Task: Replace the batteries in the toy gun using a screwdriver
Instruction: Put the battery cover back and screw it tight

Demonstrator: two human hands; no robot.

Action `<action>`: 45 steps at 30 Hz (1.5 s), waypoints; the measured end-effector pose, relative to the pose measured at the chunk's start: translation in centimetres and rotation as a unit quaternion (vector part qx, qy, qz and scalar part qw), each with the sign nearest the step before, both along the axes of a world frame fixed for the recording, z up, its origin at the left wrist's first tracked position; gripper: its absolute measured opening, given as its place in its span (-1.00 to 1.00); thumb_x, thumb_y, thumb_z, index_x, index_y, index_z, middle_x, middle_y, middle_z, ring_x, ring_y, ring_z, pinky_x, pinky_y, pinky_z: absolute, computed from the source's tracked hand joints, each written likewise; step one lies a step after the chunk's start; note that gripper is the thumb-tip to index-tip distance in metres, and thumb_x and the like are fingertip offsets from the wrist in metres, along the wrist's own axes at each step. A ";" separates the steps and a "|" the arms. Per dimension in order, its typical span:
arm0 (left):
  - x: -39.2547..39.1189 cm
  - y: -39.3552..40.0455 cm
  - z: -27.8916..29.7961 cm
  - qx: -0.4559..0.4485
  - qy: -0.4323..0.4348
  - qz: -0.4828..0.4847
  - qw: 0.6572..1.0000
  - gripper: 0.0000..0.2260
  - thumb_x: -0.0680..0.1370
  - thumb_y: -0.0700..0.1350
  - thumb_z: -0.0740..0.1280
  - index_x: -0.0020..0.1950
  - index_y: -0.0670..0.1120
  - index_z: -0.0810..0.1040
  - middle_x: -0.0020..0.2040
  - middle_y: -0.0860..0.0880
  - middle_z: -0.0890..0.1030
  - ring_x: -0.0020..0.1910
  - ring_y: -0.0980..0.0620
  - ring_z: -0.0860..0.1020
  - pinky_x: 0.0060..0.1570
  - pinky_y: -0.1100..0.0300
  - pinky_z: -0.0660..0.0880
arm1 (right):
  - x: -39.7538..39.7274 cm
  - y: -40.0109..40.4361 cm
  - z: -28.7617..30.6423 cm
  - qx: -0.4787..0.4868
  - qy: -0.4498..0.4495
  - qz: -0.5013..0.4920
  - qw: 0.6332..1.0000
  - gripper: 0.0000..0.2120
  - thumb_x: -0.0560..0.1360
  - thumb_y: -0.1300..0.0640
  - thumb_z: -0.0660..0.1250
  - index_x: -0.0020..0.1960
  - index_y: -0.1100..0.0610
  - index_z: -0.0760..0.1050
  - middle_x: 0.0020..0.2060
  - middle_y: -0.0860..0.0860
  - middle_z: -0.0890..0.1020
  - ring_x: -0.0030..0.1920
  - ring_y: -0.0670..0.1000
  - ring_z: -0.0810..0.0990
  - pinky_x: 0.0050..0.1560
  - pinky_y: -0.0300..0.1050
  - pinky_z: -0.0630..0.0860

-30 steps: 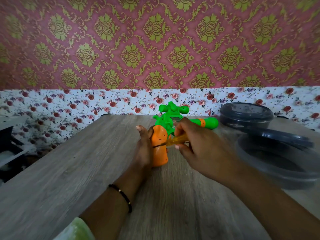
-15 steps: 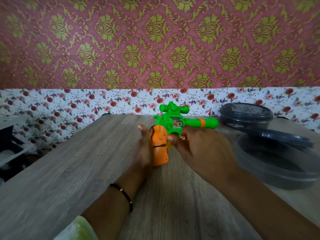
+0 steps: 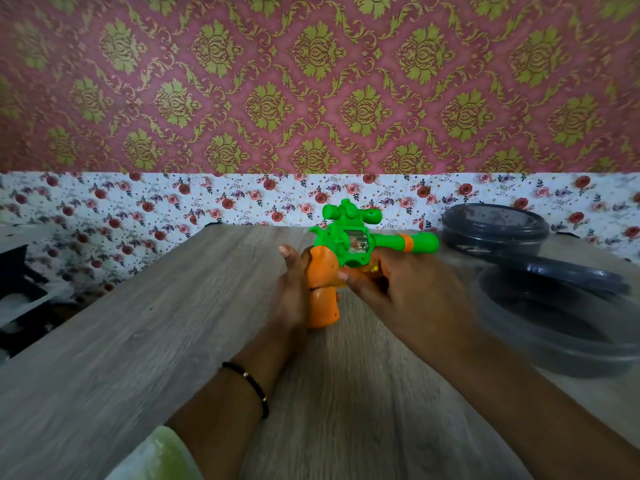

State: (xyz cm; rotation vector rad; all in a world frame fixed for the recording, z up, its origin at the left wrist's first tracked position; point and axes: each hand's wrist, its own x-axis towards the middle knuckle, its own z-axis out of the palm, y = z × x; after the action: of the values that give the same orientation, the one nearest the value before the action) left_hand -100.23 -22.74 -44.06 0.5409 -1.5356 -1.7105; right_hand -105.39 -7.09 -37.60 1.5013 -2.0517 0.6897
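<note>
A green toy gun (image 3: 349, 242) with an orange grip (image 3: 322, 292) stands upright on the wooden table (image 3: 138, 341), barrel pointing right. My left hand (image 3: 292, 292) holds the orange grip from its left side, thumb up along it. My right hand (image 3: 398, 292) is curled round a translucent yellow screwdriver (image 3: 367, 270), of which only a bit of the handle shows, just under the green body at the top of the grip. The screwdriver's tip is hidden.
A dark round container (image 3: 495, 233) stands at the back right. In front of it lies a larger dark round container (image 3: 561, 327) with a lid (image 3: 571, 275) leaning on its far rim. The table's left edge runs diagonally; dark items sit beyond it.
My right hand turned and drew in toward the gun, so the screwdriver handle, plainly seen a second ago, is now mostly hidden. The gun and left hand stayed in place.
</note>
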 end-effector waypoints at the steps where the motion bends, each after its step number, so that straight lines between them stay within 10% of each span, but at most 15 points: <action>1: 0.0 0.0 0.0 0.001 0.002 0.003 1.000 -0.32 0.31 0.51 -0.11 0.07 0.16 0.56 0.01 -0.04 0.68 -0.04 -0.04 0.67 0.05 -0.02 0.56 | 0.2 0.0 -0.1 -0.013 0.004 -0.003 1.000 -0.57 0.47 -0.32 0.01 -0.25 0.04 0.30 -0.49 -0.09 0.33 -0.43 -0.02 0.38 -0.43 -0.13 0.30; 8: 0.1 0.2 0.0 -0.012 -0.016 0.007 1.000 -0.21 0.33 0.51 -0.17 0.20 0.11 0.56 0.11 -0.06 0.66 0.06 -0.05 0.65 0.14 -0.11 0.54 | 0.0 -0.3 0.1 -0.042 -0.145 0.167 0.974 -0.89 0.45 0.08 0.30 -0.10 0.08 0.41 -0.42 -0.10 0.45 -0.39 -0.13 0.45 -0.43 -0.31 0.27; 15: 0.0 0.0 -0.2 -0.016 -0.020 0.033 0.999 -0.38 0.29 0.53 -0.13 -0.09 0.29 0.61 -0.02 -0.08 0.70 -0.02 -0.10 0.67 0.08 -0.12 0.56 | -0.7 -0.1 0.1 0.018 0.027 -0.030 0.999 -0.53 0.51 -0.28 0.01 -0.14 0.08 0.47 -0.42 -0.01 0.48 -0.37 0.02 0.49 -0.41 -0.13 0.37; 20: -0.1 0.0 -0.1 -0.021 -0.017 0.032 0.999 -0.26 0.37 0.50 -0.18 0.08 0.10 0.59 0.06 -0.12 0.67 0.04 -0.09 0.65 0.05 -0.03 0.56 | -0.6 0.0 0.4 0.050 -0.072 0.105 0.991 -0.83 0.49 0.00 0.29 0.03 0.02 0.42 -0.14 -0.11 0.54 -0.29 -0.24 0.37 -0.30 -0.44 0.25; 24: -0.1 -0.1 -0.2 -0.028 -0.016 0.032 0.999 -0.17 0.32 0.52 -0.15 0.19 0.03 0.57 0.06 -0.15 0.67 0.03 -0.06 0.65 -0.01 0.03 0.57 | -0.1 0.1 0.8 0.076 -0.042 0.102 0.991 -0.82 0.50 0.06 0.29 0.09 0.04 0.46 0.01 -0.05 0.61 -0.03 -0.04 0.53 -0.09 -0.20 0.39; 35: -0.3 0.2 -0.2 -0.009 -0.021 0.041 0.999 -0.37 0.48 0.37 -0.21 0.20 0.12 0.50 0.07 -0.05 0.64 -0.04 0.03 0.63 -0.07 0.12 0.53 | 0.5 -0.2 0.0 0.007 0.047 -0.013 0.999 -0.61 0.49 -0.22 0.01 -0.33 0.03 0.29 -0.43 0.05 0.54 -0.34 0.10 0.55 -0.41 -0.15 0.26; 45: -0.4 -0.2 -0.4 -0.052 -0.028 0.036 0.998 -0.17 0.36 0.50 -0.23 0.21 0.05 0.56 0.06 -0.15 0.67 0.02 -0.03 0.64 0.07 0.06 0.56 | -0.1 0.6 1.1 0.061 -0.084 0.125 0.987 -0.84 0.44 0.15 0.30 0.01 0.04 0.44 -0.06 -0.08 0.53 -0.06 -0.05 0.49 -0.17 -0.16 0.33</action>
State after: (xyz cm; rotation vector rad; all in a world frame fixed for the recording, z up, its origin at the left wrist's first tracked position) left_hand -100.63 -22.92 -44.48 0.5871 -1.6143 -1.5644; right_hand -105.47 -6.54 -36.52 1.8492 -2.0822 0.8233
